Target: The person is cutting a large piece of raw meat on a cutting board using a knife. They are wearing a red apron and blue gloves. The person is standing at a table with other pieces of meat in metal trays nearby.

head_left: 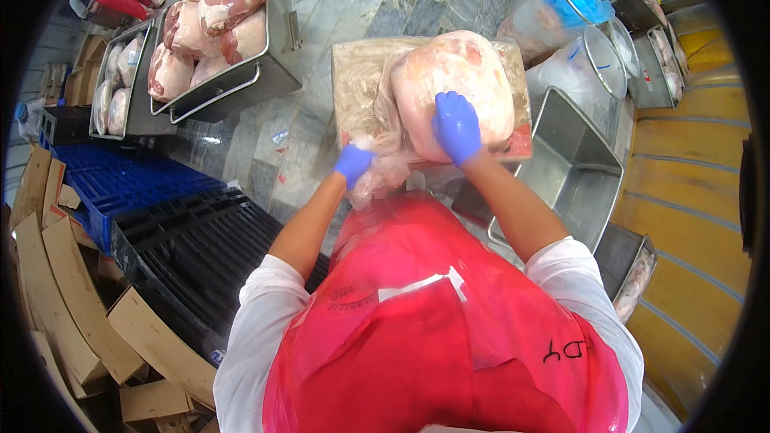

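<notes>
A large pale block of meat [419, 88] rests on the right part of a box [351, 116] lined and covered with clear plastic film [375, 72]. My right hand [456, 127], in a blue glove, is on top of the meat with its fingers bent against the surface. At the near left corner of the box, my left hand [354, 164], also gloved in blue, has closed around a bunched part of the film. Loose film hangs down toward my red apron [449, 313].
Metal bins [277, 64] of meat stand at the far left. An open metal tub [573, 160] is at right, with plastic-lined round containers [581, 64] beyond it. Blue pallets [120, 180], black pallets [188, 248] and flattened cardboard [68, 289] lie at left.
</notes>
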Action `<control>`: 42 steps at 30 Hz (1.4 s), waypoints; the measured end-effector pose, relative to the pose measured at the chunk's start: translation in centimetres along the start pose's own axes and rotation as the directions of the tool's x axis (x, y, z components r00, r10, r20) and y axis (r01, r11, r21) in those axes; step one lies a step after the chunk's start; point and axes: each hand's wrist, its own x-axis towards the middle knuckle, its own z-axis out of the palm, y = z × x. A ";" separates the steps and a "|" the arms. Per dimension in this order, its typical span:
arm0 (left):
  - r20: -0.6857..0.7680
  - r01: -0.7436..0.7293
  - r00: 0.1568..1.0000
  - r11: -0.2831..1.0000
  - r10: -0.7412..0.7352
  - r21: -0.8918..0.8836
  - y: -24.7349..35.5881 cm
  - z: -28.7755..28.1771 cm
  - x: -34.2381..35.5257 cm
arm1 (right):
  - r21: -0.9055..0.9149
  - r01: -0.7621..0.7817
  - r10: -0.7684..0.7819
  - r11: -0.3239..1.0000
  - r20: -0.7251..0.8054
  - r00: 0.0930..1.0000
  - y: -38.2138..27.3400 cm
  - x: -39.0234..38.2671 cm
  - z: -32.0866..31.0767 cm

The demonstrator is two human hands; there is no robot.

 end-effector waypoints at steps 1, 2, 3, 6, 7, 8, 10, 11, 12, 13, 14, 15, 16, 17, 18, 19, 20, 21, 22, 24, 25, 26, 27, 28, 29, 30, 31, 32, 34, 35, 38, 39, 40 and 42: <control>-0.059 0.027 0.998 0.999 -0.029 -0.028 -0.6 -0.6 0.2 | 0.029 -0.017 0.016 0.999 0.021 1.000 0.0 0.0 -0.1; -0.075 0.043 0.996 0.997 -0.047 -0.057 -0.9 -1.7 0.5 | 0.058 -0.034 0.031 0.998 0.042 0.999 0.0 -0.2 -0.3; -0.095 0.055 0.993 0.994 -0.063 -0.090 -1.3 -3.1 1.1 | 0.087 -0.044 0.039 0.995 0.063 0.997 0.0 -0.2 -0.4; -0.117 0.072 0.985 0.923 -0.125 -0.378 2.7 -3.4 -0.3 | 0.110 -0.160 0.159 0.981 0.021 0.987 2.0 -1.9 1.5; -0.138 0.017 0.985 0.868 -0.098 -0.496 2.7 -4.5 -0.4 | 0.097 -0.160 0.158 0.982 0.030 0.987 1.0 -1.7 0.4; -0.163 -0.040 0.984 0.797 -0.074 -0.603 2.6 -5.6 -0.5 | 0.083 -0.159 0.156 0.984 0.040 0.987 -0.2 -1.9 -0.7; -0.130 -0.047 0.989 0.684 -0.070 -0.728 4.0 -7.3 -0.3 | 0.096 -0.203 0.195 0.974 0.087 0.977 -1.2 -2.0 -1.1; -0.143 -0.084 0.989 0.703 -0.025 -0.706 5.0 -7.5 -0.5 | 0.124 -0.246 0.231 0.961 0.127 0.965 -0.9 -2.2 0.0; -0.128 -0.092 0.992 0.680 -0.003 -0.728 5.5 -7.9 -0.3 | 0.153 -0.280 0.255 0.948 0.168 0.952 -1.4 -1.8 0.2; -0.112 -0.097 0.993 0.656 0.019 -0.748 6.1 -8.4 -0.1 | 0.126 -0.289 0.262 0.949 0.196 0.945 -1.5 -1.5 0.1; -0.097 -0.102 0.994 0.633 0.042 -0.768 6.6 -8.8 0.0 | 0.099 -0.299 0.271 0.949 0.224 0.936 -1.6 -1.3 0.0; -0.047 -0.054 0.999 0.613 0.028 -0.788 8.3 -8.6 -0.4 | 0.068 -0.317 0.292 0.946 0.252 0.923 -1.5 -1.2 -0.1; -0.029 -0.081 0.995 0.608 0.096 -0.790 7.8 -9.5 0.3 | 0.054 -0.281 0.257 0.958 0.270 0.928 -1.6 -1.1 0.0; -0.011 -0.108 0.986 0.602 0.164 -0.791 7.6 -10.5 1.2 | 0.041 -0.244 0.222 0.969 0.289 0.931 -1.6 -0.9 0.2; 0.008 -0.136 0.972 0.591 0.235 -0.795 7.3 -11.1 2.0 | 0.023 -0.205 0.188 0.979 0.304 0.934 -1.4 -0.6 0.4; -0.023 -0.051 0.998 0.608 0.055 -0.793 10.3 -7.7 1.1 | 0.024 -0.224 0.207 0.974 0.300 0.931 -0.3 -1.0 0.8; -0.092 -0.140 0.990 0.764 0.106 -0.630 10.7 -6.1 1.0 | 0.042 -0.208 0.186 0.977 0.296 0.937 -0.3 -1.1 0.8; -0.148 -0.217 0.975 0.876 0.168 -0.430 11.0 -5.0 1.1 | 0.059 -0.192 0.167 0.980 0.292 0.942 -0.4 -1.1 0.8; -0.191 -0.277 0.952 0.938 0.239 -0.209 11.0 -4.7 1.5 | 0.056 -0.195 0.177 0.979 0.232 0.956 -0.8 -1.0 0.1; -0.155 -0.334 0.910 0.901 0.385 0.278 7.9 -4.2 4.1 | 0.042 -0.205 0.193 0.978 0.197 0.961 -2.3 -1.0 -1.8; -0.091 -0.229 0.954 0.890 0.286 0.394 9.0 -2.3 3.5 | 0.030 -0.248 0.236 0.968 0.217 0.947 -2.5 -1.3 -1.7; -0.042 -0.135 0.982 0.849 0.182 0.511 9.8 -0.5 2.9 | 0.007 -0.311 0.294 0.951 0.302 0.907 -3.0 -1.1 -1.4; 0.005 -0.183 0.977 0.826 0.213 0.534 9.0 0.8 2.6 | -0.019 -0.358 0.338 0.933 0.381 0.860 -3.3 -0.7 -1.3; 0.048 -0.233 0.968 0.801 0.248 0.552 7.6 2.1 2.6 | 0.001 -0.325 0.304 0.946 0.353 0.885 -3.1 -0.3 -1.1; 0.098 -0.287 0.954 0.770 0.283 0.570 7.0 3.3 2.7 | 0.019 -0.297 0.276 0.955 0.320 0.907 -2.5 0.1 -0.6; 0.113 -0.267 0.960 0.713 0.257 0.648 7.2 4.5 2.4 | 0.033 -0.285 0.263 0.958 0.294 0.919 -2.0 -0.1 -0.2; 0.118 -0.243 0.966 0.650 0.231 0.720 7.4 5.3 1.9 | 0.031 -0.268 0.244 0.963 0.323 0.915 -1.9 0.0 -0.5; 0.121 -0.220 0.971 0.580 0.205 0.785 7.7 5.9 1.5 | 0.028 -0.251 0.225 0.968 0.351 0.909 -1.8 0.1 -0.8; 0.103 -0.170 0.983 0.536 0.153 0.827 7.0 6.2 2.9 | 0.035 -0.204 0.179 0.978 0.354 0.918 -1.4 0.6 -1.4; 0.067 -0.136 0.986 0.501 0.153 0.855 6.5 6.2 3.6 | 0.047 -0.188 0.162 0.981 0.337 0.928 -0.8 0.4 -1.5; 0.051 -0.108 0.988 0.409 0.148 0.906 6.7 5.1 4.1 | 0.077 -0.202 0.173 0.976 0.278 0.945 0.0 0.1 -1.9; 0.062 -0.113 0.988 0.378 0.143 0.919 7.0 4.8 4.0 | 0.087 -0.219 0.191 0.972 0.257 0.947 0.0 0.1 -2.3; 0.065 -0.142 0.967 0.311 0.245 0.940 7.1 4.8 3.6 | 0.073 -0.201 0.181 0.977 0.220 0.959 -0.1 0.2 -2.6; 0.090 -0.178 0.895 0.164 0.438 0.970 7.0 4.8 2.6 | 0.046 -0.167 0.159 0.985 0.145 0.976 -1.1 0.5 -2.9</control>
